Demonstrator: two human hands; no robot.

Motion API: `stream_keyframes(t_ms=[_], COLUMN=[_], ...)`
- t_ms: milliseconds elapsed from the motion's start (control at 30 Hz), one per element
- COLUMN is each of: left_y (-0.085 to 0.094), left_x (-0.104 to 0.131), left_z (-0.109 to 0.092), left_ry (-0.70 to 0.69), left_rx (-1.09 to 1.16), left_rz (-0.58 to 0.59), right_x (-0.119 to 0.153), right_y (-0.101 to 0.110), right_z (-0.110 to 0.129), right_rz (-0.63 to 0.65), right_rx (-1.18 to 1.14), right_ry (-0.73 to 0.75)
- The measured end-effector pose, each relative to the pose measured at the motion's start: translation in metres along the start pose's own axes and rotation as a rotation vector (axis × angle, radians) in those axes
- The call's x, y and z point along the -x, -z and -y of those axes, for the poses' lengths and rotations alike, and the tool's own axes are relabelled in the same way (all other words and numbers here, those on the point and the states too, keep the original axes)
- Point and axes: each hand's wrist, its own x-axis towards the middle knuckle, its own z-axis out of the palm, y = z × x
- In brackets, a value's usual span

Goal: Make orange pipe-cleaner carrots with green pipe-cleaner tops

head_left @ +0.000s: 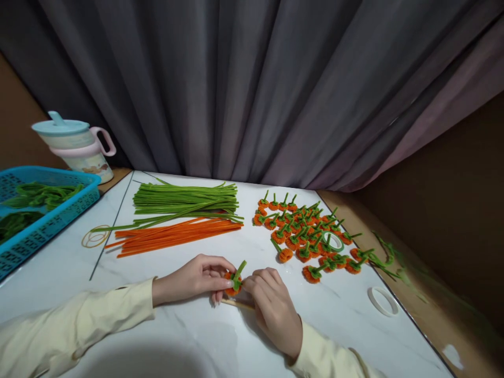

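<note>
A small pipe-cleaner pumpkin point(233, 290), orange with a green collar and an upright green stem, sits between the thumb and fingers of my left hand point(199, 281). From the other side, the fingers of my right hand point(271, 304) are curled closed, their tips pinching at the right edge of the green collar; the exact spot is partly hidden. Below the hands a thin wooden stick point(238, 303) lies on the white table point(189, 346). Many similar finished-looking pumpkins point(293, 241) stand grouped to the right.
Bundles of green pipe cleaners point(185, 199) and orange pipe cleaners point(177, 236) lie ahead. Rubber bands point(94, 239), a blue basket point(79, 207) with green pieces and a lidded cup point(82, 149) are left. A green-and-white tape roll point(333, 241) and white ring point(382, 302) lie right.
</note>
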Motion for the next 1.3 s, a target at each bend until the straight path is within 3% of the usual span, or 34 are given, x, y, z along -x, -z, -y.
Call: stream_keyframes(t_ms=[200,367,467,600,700,900,1133,1300], left_y=[-0.0018,-0.0014,-0.0014,-0.0008,0.0002,0.0001,-0.0003,0.0051], left_x=[-0.0013,-0.0011,-0.0008,-0.0017,-0.0033,-0.0029,-0.0004,-0.0024], left_z=[0.0007,0.0011,-0.0011,-0.0017,0.0000,-0.0032,-0.0080,-0.0066], left_ry=[-0.012,-0.018,-0.020,-0.011,-0.013,-0.011,-0.023,-0.066], left_rx=[0.011,0.024,0.015,0.027,0.055,0.063,0.063,0.128], left_rz=[-0.058,-0.076,-0.064,-0.078,-0.134,-0.149,-0.150,-0.163], right_x=[-0.0038,-0.0008,0.0000,-0.0007,0.0002,0.0021,0.0034,0.0011], right_y=[0.0023,0.0004,0.0003,0.0045,0.0079,0.0050,0.0000,0.0012], right_z=[0.0022,-0.0009,-0.0015,-0.0004,-0.0002,-0.0017,-0.0043,-0.0037], right_rz=[-0.026,-0.027,-0.039,-0.121,-0.162,0.026,0.212,0.318], right_rx=[-0.057,-0.025,-0.035,-0.056,-0.087,-0.122,-0.047,-0.058], right_ry=[-0.099,-0.026,-0.081,-0.163,-0.102,0.229,0.213,0.120])
